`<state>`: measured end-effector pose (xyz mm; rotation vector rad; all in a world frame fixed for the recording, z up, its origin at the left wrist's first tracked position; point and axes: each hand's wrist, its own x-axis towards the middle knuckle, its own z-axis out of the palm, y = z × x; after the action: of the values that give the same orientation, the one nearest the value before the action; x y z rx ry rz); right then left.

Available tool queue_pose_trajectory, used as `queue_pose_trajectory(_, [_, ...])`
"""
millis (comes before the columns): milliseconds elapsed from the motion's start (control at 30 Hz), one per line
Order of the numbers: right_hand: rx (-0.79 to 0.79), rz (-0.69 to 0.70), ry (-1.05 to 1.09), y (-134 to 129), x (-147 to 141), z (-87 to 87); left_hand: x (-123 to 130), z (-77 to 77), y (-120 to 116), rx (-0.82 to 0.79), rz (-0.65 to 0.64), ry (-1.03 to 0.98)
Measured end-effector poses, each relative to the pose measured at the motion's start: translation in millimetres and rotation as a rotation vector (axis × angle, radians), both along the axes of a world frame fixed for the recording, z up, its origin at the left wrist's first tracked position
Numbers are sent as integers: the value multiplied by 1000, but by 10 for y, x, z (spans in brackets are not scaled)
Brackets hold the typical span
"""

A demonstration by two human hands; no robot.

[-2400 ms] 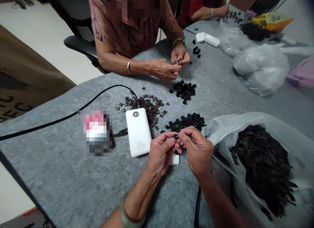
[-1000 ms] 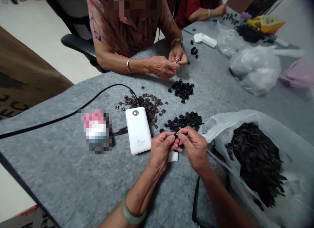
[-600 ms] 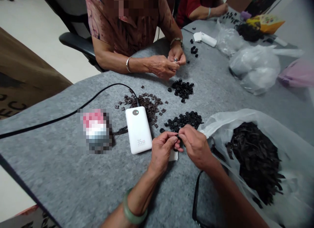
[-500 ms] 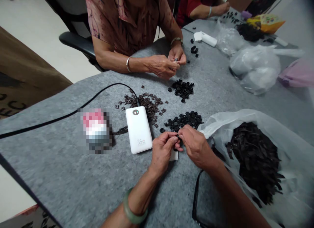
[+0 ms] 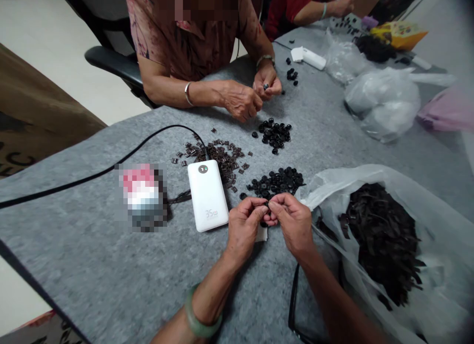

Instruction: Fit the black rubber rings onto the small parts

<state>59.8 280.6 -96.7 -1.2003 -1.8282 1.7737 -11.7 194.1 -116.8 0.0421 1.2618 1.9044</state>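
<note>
Pwr bank (image 5: 203,195): "35w" on front. Brown sack (image 5: 37,111): black letters, partly cut off.

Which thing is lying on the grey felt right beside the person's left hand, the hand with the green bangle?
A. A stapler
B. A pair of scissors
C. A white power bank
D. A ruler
C. The white power bank, marked 35W, lies on the grey felt just beside the left hand, which pinches a small black piece with the right hand.
</note>
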Motion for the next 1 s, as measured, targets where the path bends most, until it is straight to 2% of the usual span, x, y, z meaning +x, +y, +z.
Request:
queue_pose_trajectory(100, [147, 40, -53, 9, 2, 17, 7, -43, -25, -59, -10, 117])
queue_pose_trajectory(200, [475, 157, -68, 33, 11, 83, 11, -47, -57, -111, -15, 260])
queue_pose_trajectory(300, [828, 296, -41, 62, 29, 152, 6, -40, -91, -151, -5, 506])
queue_pose_trajectory(367, [954, 361, -35, 77, 37, 173, -1, -53, -107, -169, 32, 701])
queue_pose_trajectory(433, [980, 380, -41, 87, 32, 175, -7, -74, -114, -179, 82, 840])
queue_pose_trajectory(500, [899, 360, -39, 94, 15, 169, -11, -82, -110, -182, 98, 855])
queue_pose_trajectory(567, [686, 316, -25, 100, 7, 166, -9, -56, -100, -167, 60, 725])
queue_pose_trajectory(667, [349, 185, 11, 101, 60, 164, -4, 47, -92, -55, 20, 400])
queue_pose_trajectory(733, [285, 105, 19, 91, 147, 155, -9, 131, -101, 55, 54, 245])
queue_pose_trajectory(833, [411, 136, -36, 54, 301, 130, -41, 228, -139, 164, 108, 174])
queue_pose_trajectory(1000, [872, 470, -104, -29, 402, 31, -116, 262, -189, 200, 130, 229])
